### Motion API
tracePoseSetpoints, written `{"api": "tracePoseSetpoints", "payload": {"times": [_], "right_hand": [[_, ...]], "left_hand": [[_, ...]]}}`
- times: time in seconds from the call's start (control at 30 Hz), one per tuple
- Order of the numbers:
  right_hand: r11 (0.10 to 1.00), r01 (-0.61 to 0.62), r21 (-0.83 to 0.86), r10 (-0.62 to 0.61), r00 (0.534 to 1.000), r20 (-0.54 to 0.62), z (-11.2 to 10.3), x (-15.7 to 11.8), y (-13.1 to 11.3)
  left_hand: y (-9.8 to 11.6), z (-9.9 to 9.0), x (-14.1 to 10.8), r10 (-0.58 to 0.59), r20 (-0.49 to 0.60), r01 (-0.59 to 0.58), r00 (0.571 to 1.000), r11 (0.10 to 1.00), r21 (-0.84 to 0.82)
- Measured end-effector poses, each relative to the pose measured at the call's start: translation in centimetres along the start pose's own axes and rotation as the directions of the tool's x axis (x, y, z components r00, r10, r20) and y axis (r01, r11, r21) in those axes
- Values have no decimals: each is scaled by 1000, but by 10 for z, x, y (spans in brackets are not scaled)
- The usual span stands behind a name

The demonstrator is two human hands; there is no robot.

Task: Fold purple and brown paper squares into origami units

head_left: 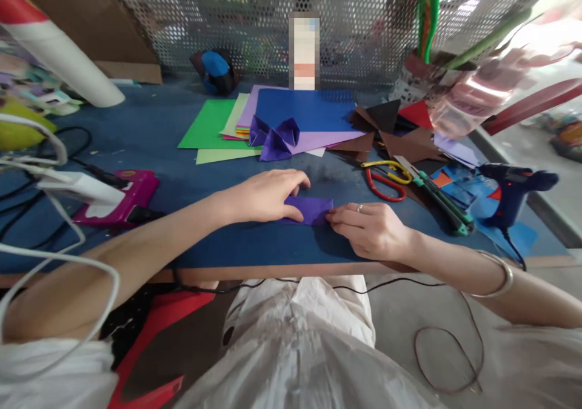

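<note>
A flat purple paper strip [313,210] lies on the blue tabletop [245,245] near its front edge. My left hand [273,196] rests on the strip's left end, thumb and fingers apart, the thumb on the paper. At the strip's right end, my right hand [368,226], with a ring, pinches the edge between closed fingers. Behind my hands stands a folded purple paper piece [275,141] with several points, against a stack of coloured sheets topped by a blue sheet [304,109].
Right of my hands lie scissors [386,182], a green cutter [441,200], brown paper scraps [409,145] and a blue glue gun [509,194]. On the left are a magenta power strip [136,197] and white cables. A perforated metal panel [254,33] stands behind.
</note>
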State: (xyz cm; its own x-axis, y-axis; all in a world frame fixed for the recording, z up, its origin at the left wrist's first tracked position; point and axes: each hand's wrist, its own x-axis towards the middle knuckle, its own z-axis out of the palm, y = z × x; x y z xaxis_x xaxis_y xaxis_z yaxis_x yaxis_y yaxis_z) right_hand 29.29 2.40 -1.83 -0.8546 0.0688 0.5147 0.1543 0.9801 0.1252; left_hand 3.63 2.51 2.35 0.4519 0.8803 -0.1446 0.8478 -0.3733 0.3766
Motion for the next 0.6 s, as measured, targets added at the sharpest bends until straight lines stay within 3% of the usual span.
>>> {"api": "tracePoseSetpoints", "payload": {"times": [0.17,0.23,0.3,0.37,0.43,0.5,0.53,0.6], "right_hand": [[1000,-29,3,29,992,-119,-3,10,3],[991,-132,30,135,969,-209,-6,19,4],[937,-327,121,348,900,-263,-8,32,6],[772,-556,308,623,757,-196,-7,47,11],[516,-650,558,763,644,44,-1,61,18],[199,-689,697,691,603,399,6,72,25],[70,-697,713,637,582,506,9,75,26],[-95,-670,736,597,554,580,15,78,27]], "left_hand": [[-6,-4,2,-45,110,56,993,993,-100],[-10,-7,-1,-31,104,53,994,976,-213],[-13,-11,-6,-41,48,57,998,906,-420],[-16,-15,-11,-79,5,64,997,774,-630],[-18,-19,-16,-118,-16,68,993,670,-739],[-20,-22,-19,-156,-47,64,987,636,-769],[-21,-22,-19,-180,-64,61,982,614,-787],[-24,-22,-18,-236,-95,45,967,525,-850]]}}
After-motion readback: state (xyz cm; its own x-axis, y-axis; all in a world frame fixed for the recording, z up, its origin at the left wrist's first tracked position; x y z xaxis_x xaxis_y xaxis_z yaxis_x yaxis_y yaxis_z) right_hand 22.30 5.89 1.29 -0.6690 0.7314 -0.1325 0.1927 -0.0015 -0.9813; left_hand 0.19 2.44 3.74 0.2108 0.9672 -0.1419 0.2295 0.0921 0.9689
